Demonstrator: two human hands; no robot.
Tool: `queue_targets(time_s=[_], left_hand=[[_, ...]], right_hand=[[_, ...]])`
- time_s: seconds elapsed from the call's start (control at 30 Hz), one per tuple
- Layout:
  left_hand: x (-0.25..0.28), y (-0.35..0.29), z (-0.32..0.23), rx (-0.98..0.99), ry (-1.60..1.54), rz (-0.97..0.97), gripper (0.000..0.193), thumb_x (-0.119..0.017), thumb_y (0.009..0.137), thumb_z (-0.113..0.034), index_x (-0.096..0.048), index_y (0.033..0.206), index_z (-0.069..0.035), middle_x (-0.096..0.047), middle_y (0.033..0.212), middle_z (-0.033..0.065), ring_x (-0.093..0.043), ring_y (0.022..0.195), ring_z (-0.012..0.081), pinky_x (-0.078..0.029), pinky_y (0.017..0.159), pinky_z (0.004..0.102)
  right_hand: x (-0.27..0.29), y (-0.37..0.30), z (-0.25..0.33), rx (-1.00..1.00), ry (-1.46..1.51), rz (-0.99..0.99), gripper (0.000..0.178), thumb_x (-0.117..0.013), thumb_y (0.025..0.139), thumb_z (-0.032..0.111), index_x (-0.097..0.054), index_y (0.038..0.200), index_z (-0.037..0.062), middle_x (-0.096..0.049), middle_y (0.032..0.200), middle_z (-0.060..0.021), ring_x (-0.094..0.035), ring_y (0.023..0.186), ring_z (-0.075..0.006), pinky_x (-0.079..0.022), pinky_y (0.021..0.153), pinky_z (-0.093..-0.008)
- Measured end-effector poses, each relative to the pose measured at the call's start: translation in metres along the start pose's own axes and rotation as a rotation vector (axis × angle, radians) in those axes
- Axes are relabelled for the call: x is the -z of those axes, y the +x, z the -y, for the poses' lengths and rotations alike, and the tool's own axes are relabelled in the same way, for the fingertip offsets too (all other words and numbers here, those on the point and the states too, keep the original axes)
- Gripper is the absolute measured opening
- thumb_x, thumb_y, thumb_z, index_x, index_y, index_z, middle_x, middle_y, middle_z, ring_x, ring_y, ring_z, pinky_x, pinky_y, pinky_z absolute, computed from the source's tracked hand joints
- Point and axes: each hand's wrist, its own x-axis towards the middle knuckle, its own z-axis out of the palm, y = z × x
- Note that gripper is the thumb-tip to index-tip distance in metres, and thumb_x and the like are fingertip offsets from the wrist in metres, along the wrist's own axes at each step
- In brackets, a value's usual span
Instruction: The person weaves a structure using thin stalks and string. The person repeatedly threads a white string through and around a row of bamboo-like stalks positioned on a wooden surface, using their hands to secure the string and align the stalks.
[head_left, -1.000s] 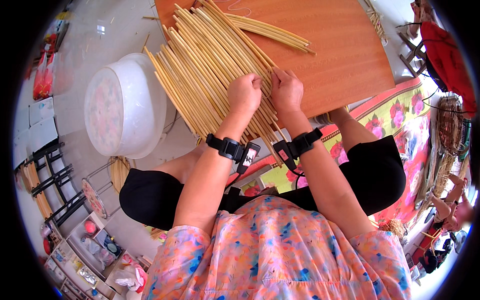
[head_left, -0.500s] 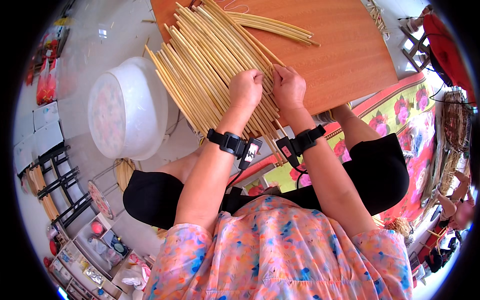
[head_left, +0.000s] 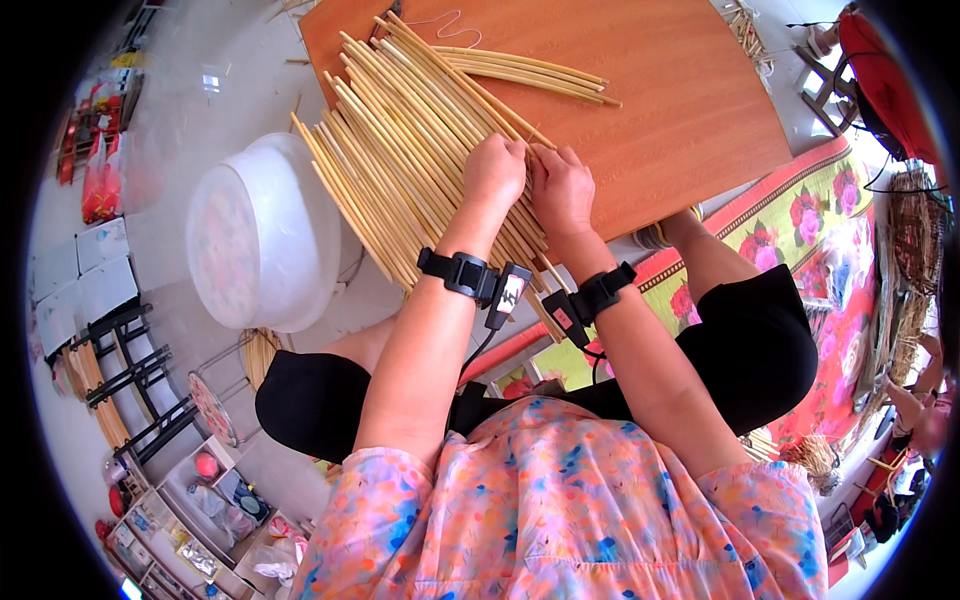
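A mat of pale yellow reed stalks (head_left: 400, 150), laid side by side, rests on the orange-brown table (head_left: 680, 120) and overhangs its near left edge. Both of my hands are closed at the mat's right edge, almost touching. My left hand (head_left: 495, 172) lies over the stalks with its fingers curled in; what it pinches is hidden. Just beside it, my right hand (head_left: 562, 188) pinches at the outermost stalks, thumb and fingers together; any cord between the fingertips is too small to make out. Several loose stalks (head_left: 530, 72) lie apart on the table beyond my hands.
Thin white string (head_left: 455, 28) curls at the table's far edge. A translucent white plastic tub (head_left: 265, 235) stands left of the table. Flowered red and yellow cloth (head_left: 770, 230) spreads at the right. Shelving with goods (head_left: 210, 510) is at the lower left; another person (head_left: 915, 405) sits far right.
My two hands have drawn closer together, the right one shifting slightly left. The whole view has tilted a little, so the mat and loose stalks appear shifted.
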Motion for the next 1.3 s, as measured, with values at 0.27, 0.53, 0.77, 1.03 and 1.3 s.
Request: queue_targets(time_s=[0.27, 0.53, 0.77, 1.03, 1.3], left_hand=[[0.002, -0.002, -0.031, 0.223, 0.162, -0.019, 0.047, -0.057, 0.090, -0.040, -0.059, 0.098, 0.006, -0.068, 0.091, 0.0256, -0.066, 0.088, 0.0419, -0.053, 0.077, 0.0487], [-0.004, -0.006, -0.038, 0.220, 0.102, -0.145, 0.041, -0.062, 0.088, -0.031, -0.050, 0.102, 0.007, -0.067, 0.088, 0.0262, -0.067, 0.086, 0.0421, -0.054, 0.075, 0.0480], [-0.008, 0.007, -0.031, 0.115, 0.154, -0.164, 0.034, -0.061, 0.088, -0.021, -0.046, 0.103, 0.005, -0.066, 0.084, 0.0260, -0.067, 0.081, 0.0425, -0.053, 0.069, 0.0493], [0.026, 0.012, -0.018, -0.670, 0.282, 0.041, 0.011, -0.063, 0.086, -0.019, -0.062, 0.083, -0.008, -0.062, 0.087, 0.0113, -0.062, 0.082, 0.0341, -0.051, 0.071, 0.0430], [0.030, 0.030, -0.026, -0.848, 0.599, 0.264, 0.009, -0.056, 0.083, -0.013, -0.060, 0.083, -0.005, -0.060, 0.086, 0.0126, -0.061, 0.082, 0.0332, -0.051, 0.071, 0.0424]], right_hand=[[0.002, -0.003, 0.001, -0.002, 0.030, 0.003, 0.017, -0.061, 0.085, 0.014, -0.071, 0.099, 0.0135, -0.062, 0.081, -0.0079, -0.061, 0.075, -0.0305, -0.045, 0.066, -0.0426], [0.002, -0.002, 0.003, -0.013, 0.096, -0.009, 0.022, -0.063, 0.079, 0.010, -0.070, 0.100, 0.0127, -0.061, 0.080, -0.0090, -0.060, 0.077, -0.0312, -0.046, 0.069, -0.0429], [0.003, -0.004, 0.007, 0.011, 0.084, -0.013, 0.021, -0.062, 0.079, 0.008, -0.070, 0.098, 0.0119, -0.062, 0.082, -0.0097, -0.060, 0.078, -0.0323, -0.046, 0.070, -0.0426], [-0.006, -0.004, 0.001, -0.007, 0.048, -0.092, 0.008, -0.063, 0.086, 0.014, -0.069, 0.089, 0.0108, -0.060, 0.078, -0.0094, -0.060, 0.072, -0.0318, -0.046, 0.069, -0.0438], [-0.002, -0.002, 0.000, -0.013, 0.059, -0.096, 0.006, -0.065, 0.084, 0.016, -0.069, 0.084, 0.0113, -0.060, 0.076, -0.0094, -0.059, 0.071, -0.0317, -0.047, 0.069, -0.0429]])
